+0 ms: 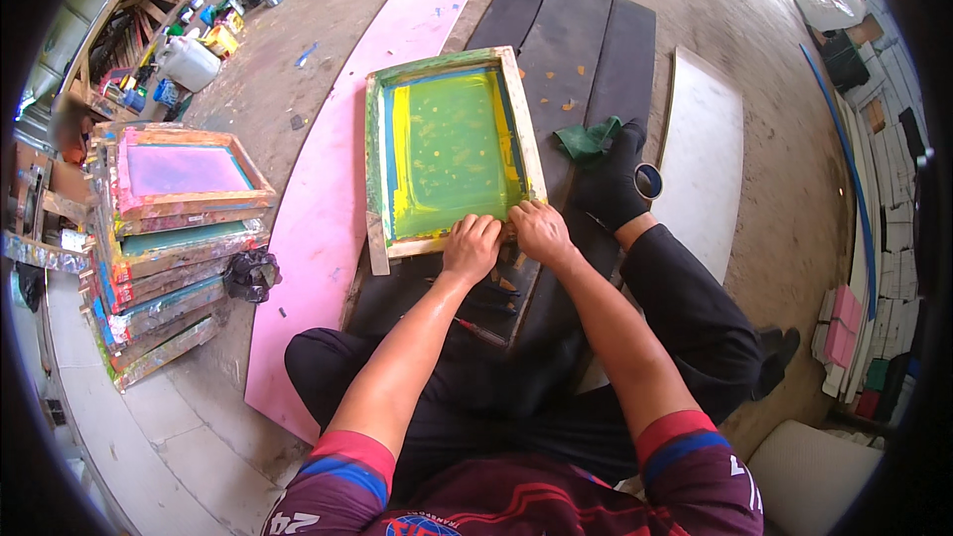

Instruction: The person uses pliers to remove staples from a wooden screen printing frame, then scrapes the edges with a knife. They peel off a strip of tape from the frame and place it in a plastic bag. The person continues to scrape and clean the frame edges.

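Observation:
A screen printing frame lies tilted in front of me, its wooden rails stained green and its green mesh edged with yellow and blue. My left hand is closed over the middle of its near rail, fingers curled down. Close beside it, my right hand is closed at the near right corner of the same frame. What lies under the fingertips is hidden. Below the hands, a thin tool with a red handle and some dark slim items lie on the black board, partly in shadow.
Pink, black and white boards cover the floor. A tape roll and a green cloth lie by my foot. Stacked frames stand left, with a black plastic bag; jugs sit behind.

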A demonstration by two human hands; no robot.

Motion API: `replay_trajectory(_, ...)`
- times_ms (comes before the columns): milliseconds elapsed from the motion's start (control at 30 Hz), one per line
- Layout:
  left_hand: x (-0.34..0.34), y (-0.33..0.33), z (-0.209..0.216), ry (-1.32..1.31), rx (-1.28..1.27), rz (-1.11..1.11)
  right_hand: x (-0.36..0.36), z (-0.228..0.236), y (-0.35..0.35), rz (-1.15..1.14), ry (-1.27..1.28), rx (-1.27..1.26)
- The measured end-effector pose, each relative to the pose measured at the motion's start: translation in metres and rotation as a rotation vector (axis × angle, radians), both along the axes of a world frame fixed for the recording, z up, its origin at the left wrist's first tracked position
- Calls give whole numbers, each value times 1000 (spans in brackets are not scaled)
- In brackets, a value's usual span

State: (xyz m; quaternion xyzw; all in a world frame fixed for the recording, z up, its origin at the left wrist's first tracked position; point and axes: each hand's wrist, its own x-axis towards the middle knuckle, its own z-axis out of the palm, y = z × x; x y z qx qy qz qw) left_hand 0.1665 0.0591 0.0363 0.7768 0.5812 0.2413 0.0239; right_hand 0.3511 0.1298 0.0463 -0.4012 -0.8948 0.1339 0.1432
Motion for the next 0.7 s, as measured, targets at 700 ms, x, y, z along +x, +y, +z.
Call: replay_trajectory(700, 31, 34, 4, 53, -9, -159, 39, 4, -44, -409, 494, -11)
